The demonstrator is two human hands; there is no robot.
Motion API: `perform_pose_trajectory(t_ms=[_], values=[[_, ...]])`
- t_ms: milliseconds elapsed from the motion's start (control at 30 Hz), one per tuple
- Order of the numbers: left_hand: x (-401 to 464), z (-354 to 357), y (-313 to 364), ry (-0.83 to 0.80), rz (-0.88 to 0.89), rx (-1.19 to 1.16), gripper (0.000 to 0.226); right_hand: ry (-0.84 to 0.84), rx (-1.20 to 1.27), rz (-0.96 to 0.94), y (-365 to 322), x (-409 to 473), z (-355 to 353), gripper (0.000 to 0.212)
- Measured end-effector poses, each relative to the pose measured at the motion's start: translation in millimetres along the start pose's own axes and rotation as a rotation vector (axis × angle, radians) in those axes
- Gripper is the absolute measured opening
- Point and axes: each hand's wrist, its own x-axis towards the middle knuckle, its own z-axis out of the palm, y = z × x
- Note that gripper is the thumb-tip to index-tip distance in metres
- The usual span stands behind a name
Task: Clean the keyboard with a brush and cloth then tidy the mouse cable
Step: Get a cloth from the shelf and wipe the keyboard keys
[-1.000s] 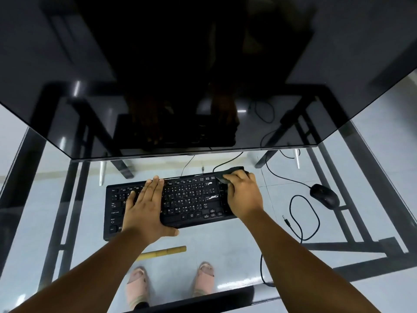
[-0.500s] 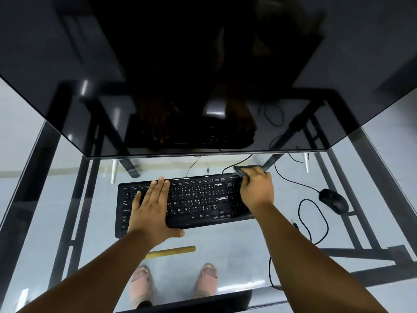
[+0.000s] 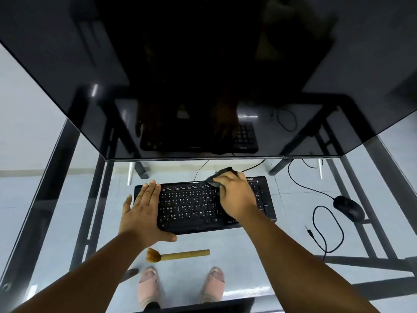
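Head view, our entry: keyboard (image 3: 204, 205) long axis left-right on glass desk (image 3: 259, 249). Left hand (image 3: 141, 213) flat, steadying its left end. Right hand (image 3: 234, 195) grips dark cloth (image 3: 217, 178) at top edge; unwiped keys lie leftward.

We see a dark monitor (image 3: 203, 75) above our glass desk (image 3: 293, 222), and pink sandals (image 3: 147, 288) on pale floor tiles (image 3: 27, 199).

bare forearms, no sleeves, pink open-toe sandals (image 3: 149, 288)
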Motion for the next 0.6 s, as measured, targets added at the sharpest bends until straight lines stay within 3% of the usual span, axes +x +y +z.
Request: perform_pose_trajectory(t_ms=[167, 433, 600], values=[[-0.6, 0.3, -2.2, 0.011, 0.002, -0.005, 0.147, 0.055, -0.070, 0.239, 13.2, 7.2, -4.8, 0.037], [-0.2, 1.7, -5.2, 0.014, 0.016, -0.008, 0.147, -0.023, 0.010, -0.011, -47.5, 5.4, 11.5, 0.039], [-0.7, 0.5, -13.7, 0.008, 0.044, -0.030, 0.147, -0.010, -0.062, 0.136, -20.6, 6.6, 2.5, 0.035]])
